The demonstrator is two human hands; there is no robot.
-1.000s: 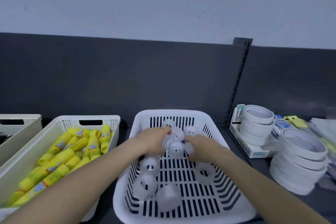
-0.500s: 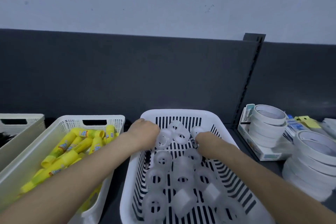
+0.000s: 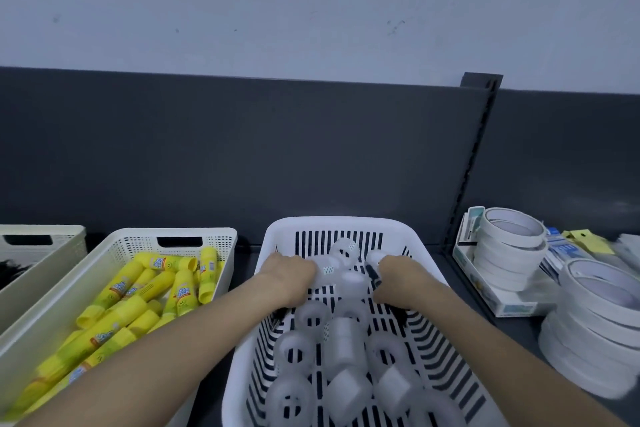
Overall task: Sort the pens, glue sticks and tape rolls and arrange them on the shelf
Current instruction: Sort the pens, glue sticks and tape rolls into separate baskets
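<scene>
Left hand (image 3: 291, 272), right hand (image 3: 398, 276) touch tape rolls (image 3: 343, 340) (basket (image 3: 332, 222)).

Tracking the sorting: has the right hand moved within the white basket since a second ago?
Yes. The right hand shifted right, from the white basket's middle toward its right wall.

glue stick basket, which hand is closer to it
Left. The left hand is in the white slotted basket near its left wall, beside the glue stick basket. The right hand is farther right, past the clear tape rolls.
</scene>
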